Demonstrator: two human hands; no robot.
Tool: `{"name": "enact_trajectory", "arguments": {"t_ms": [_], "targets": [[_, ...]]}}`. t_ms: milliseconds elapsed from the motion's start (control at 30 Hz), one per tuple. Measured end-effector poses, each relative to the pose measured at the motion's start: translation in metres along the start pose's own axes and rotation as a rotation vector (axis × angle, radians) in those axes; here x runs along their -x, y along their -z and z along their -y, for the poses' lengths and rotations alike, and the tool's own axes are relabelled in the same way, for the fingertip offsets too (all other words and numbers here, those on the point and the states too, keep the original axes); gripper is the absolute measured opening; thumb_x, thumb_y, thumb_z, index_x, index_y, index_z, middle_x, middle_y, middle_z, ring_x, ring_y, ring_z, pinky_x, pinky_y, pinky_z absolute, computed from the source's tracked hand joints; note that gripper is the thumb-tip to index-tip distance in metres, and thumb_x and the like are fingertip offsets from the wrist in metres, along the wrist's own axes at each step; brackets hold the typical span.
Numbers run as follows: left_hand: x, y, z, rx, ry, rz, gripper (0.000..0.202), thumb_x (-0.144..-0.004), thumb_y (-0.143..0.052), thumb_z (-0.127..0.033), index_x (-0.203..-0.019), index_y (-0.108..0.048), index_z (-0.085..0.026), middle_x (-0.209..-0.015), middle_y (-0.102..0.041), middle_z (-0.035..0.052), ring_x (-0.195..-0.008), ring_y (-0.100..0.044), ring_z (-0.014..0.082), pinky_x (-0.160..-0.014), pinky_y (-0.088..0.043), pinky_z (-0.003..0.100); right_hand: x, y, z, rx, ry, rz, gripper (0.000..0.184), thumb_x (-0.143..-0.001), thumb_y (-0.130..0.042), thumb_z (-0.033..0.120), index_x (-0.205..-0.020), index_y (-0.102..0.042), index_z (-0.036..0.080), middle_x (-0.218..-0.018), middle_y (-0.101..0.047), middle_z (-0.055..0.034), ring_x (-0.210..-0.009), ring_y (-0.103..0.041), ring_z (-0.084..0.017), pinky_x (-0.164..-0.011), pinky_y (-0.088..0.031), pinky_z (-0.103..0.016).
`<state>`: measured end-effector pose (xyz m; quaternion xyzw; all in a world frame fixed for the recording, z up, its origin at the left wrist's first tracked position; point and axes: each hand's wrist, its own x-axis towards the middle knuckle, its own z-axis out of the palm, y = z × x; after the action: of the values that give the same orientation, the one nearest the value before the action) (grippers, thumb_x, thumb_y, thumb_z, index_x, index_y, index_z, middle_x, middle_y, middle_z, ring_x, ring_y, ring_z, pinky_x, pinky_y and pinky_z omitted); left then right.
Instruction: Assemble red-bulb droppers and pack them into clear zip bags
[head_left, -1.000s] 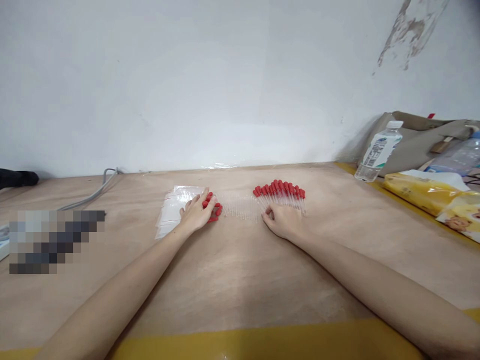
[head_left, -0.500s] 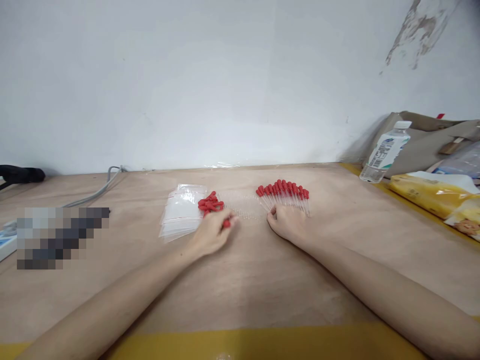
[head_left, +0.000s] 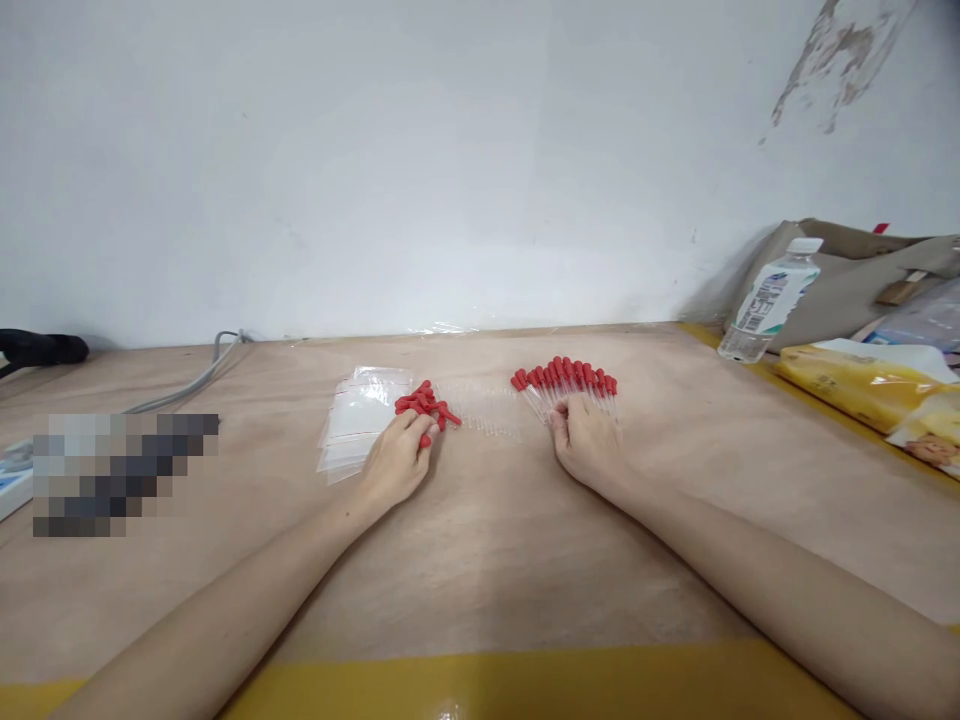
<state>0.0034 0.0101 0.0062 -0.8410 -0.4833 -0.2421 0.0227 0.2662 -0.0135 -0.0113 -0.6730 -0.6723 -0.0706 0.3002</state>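
Note:
My left hand point(head_left: 397, 462) is closed, with a red rubber dropper bulb point(head_left: 425, 440) showing at its fingertips. Right by those fingers lies a small heap of red dropper bulbs point(head_left: 424, 396). Clear glass tubes point(head_left: 480, 405) lie in a row between my hands, hard to see against the table. My right hand point(head_left: 589, 440) has its fingers curled over the lower ends of several droppers point(head_left: 566, 374), fanned out with their red bulbs away from me. What those fingers hold, if anything, is hidden. Clear plastic bags point(head_left: 367, 410) lie overlapped left of the bulbs.
A wall stands behind the wooden table point(head_left: 465, 560). At the right are a water bottle point(head_left: 772, 305), a grey-beige bag point(head_left: 847, 290) and a yellow package point(head_left: 862, 385). A grey cable point(head_left: 199, 385) and a black object point(head_left: 45, 348) lie at the left, beside a blurred patch.
My left hand has drawn back left and slightly down with a red bulb, uncovering more of the heap. My right hand has shifted slightly right and up over the droppers.

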Motion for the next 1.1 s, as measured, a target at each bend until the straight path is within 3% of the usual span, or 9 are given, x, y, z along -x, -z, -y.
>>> {"name": "enact_trajectory", "arguments": {"t_ms": [167,300,467,600,667,733,867,967,1100], "targets": [[0.007,0.004,-0.021,0.066,0.062,0.160,0.022,-0.089,-0.037,-0.035,-0.078,-0.049,-0.020,-0.066,-0.056,0.0007,-0.061,-0.055,0.0181,-0.058,-0.037,0.028,-0.002,-0.012,-0.009,-0.227,0.146,-0.096,0.015,-0.086,-0.039,0.025,-0.083,-0.052,0.017,-0.078,-0.061,-0.0066,-0.072,-0.055,-0.020,-0.066,-0.038,-0.032],[0.009,0.005,-0.034,0.139,-0.022,0.207,0.031,-0.084,-0.043,-0.049,-0.092,-0.044,-0.019,-0.071,-0.058,0.0004,-0.063,-0.057,0.0190,-0.060,-0.039,0.030,-0.001,-0.012,-0.006,-0.367,0.299,-0.102,0.023,-0.088,-0.037,0.020,-0.105,-0.052,0.017,-0.086,-0.062,-0.0080,-0.075,-0.058,-0.020,-0.067,-0.044,-0.032],[0.002,-0.003,-0.033,0.214,-0.210,0.191,0.024,-0.093,-0.026,-0.033,-0.090,-0.044,-0.017,-0.084,-0.056,0.0051,-0.072,-0.053,0.0181,-0.065,-0.041,0.031,0.003,-0.009,0.000,-0.351,0.462,-0.082,0.024,-0.089,-0.033,0.016,-0.096,-0.056,0.017,-0.087,-0.059,-0.0084,-0.077,-0.057,-0.018,-0.068,-0.045,-0.031],[-0.005,-0.013,-0.026,0.267,-0.303,-0.009,0.025,-0.091,-0.039,-0.034,-0.081,-0.055,-0.016,-0.080,-0.054,0.0055,-0.077,-0.049,0.0185,-0.072,-0.040,0.033,0.006,-0.010,0.003,-0.361,0.455,-0.096,0.020,-0.090,-0.035,0.018,-0.095,-0.054,0.017,-0.084,-0.061,-0.0074,-0.077,-0.057,-0.019,-0.069,-0.045,-0.032],[-0.007,-0.016,-0.024,0.305,-0.322,-0.157,0.023,-0.086,-0.051,-0.037,-0.082,-0.062,-0.017,-0.080,-0.054,0.0056,-0.080,-0.048,0.0189,-0.074,-0.040,0.034,0.007,-0.011,0.004,-0.364,0.464,-0.092,0.019,-0.090,-0.035,0.019,-0.097,-0.053,0.016,-0.086,-0.061,-0.0076,-0.079,-0.057,-0.019,-0.071,-0.044,-0.032],[-0.006,-0.018,-0.022,0.410,-0.336,-0.215,0.022,-0.080,-0.060,-0.039,-0.088,-0.065,-0.018,-0.079,-0.053,0.0043,-0.077,-0.049,0.0171,-0.071,-0.041,0.031,0.008,-0.012,0.004,-0.358,0.475,-0.085,0.020,-0.091,-0.034,0.019,-0.098,-0.053,0.017,-0.088,-0.062,-0.0079,-0.081,-0.057,-0.019,-0.073,-0.044,-0.033],[-0.003,-0.021,-0.018,0.569,-0.266,-0.185,0.021,-0.076,-0.066,-0.033,-0.092,-0.064,-0.019,-0.077,-0.057,0.0022,-0.069,-0.052,0.0133,-0.062,-0.042,0.025,0.009,-0.011,0.005,-0.330,0.484,-0.050,0.020,-0.091,-0.034,0.019,-0.098,-0.053,0.018,-0.091,-0.063,-0.0074,-0.084,-0.057,-0.019,-0.075,-0.041,-0.034],[-0.003,-0.025,-0.016,0.625,-0.134,-0.209,0.015,-0.076,-0.066,-0.028,-0.087,-0.063,-0.018,-0.079,-0.061,0.0023,-0.073,-0.054,0.0141,-0.068,-0.042,0.026,0.009,-0.009,0.006,-0.312,0.481,-0.025,0.018,-0.090,-0.036,0.018,-0.098,-0.053,0.018,-0.089,-0.063,-0.0060,-0.081,-0.057,-0.018,-0.074,-0.039,-0.034],[-0.004,-0.028,-0.018,0.898,0.021,-0.160,0.014,-0.075,-0.065,-0.026,-0.082,-0.057,-0.017,-0.083,-0.061,0.0035,-0.078,-0.057,0.0142,-0.073,-0.044,0.027,0.010,-0.006,0.007,-0.309,0.495,-0.016,0.017,-0.089,-0.039,0.018,-0.097,-0.053,0.018,-0.086,-0.063,-0.0048,-0.077,-0.057,-0.017,-0.074,-0.037,-0.033]]}}
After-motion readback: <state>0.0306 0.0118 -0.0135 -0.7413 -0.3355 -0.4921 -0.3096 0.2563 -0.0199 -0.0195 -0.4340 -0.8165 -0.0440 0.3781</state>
